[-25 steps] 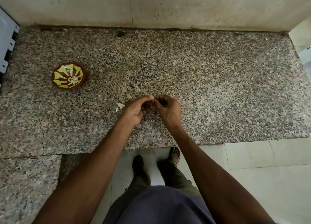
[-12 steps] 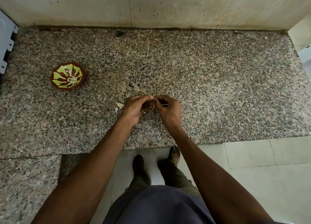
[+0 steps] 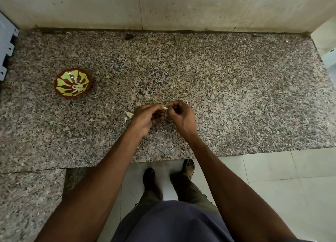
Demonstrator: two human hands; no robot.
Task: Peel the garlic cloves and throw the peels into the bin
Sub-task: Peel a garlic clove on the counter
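Over the granite counter [image 3: 218,96], both hands [image 3: 145,117] [image 3: 181,116] pinch a garlic clove [image 3: 165,107], peels [image 3: 128,114] beside, bowl [image 3: 73,82] far left.

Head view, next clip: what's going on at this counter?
A person stands at a speckled granite counter peeling garlic. The left hand pinches a pale garlic clove at its fingertips, and the right hand picks at the same clove from the other side. A few loose peels lie on the counter just left of the hands. A brown and green bowl sits farther left. No bin is in view.
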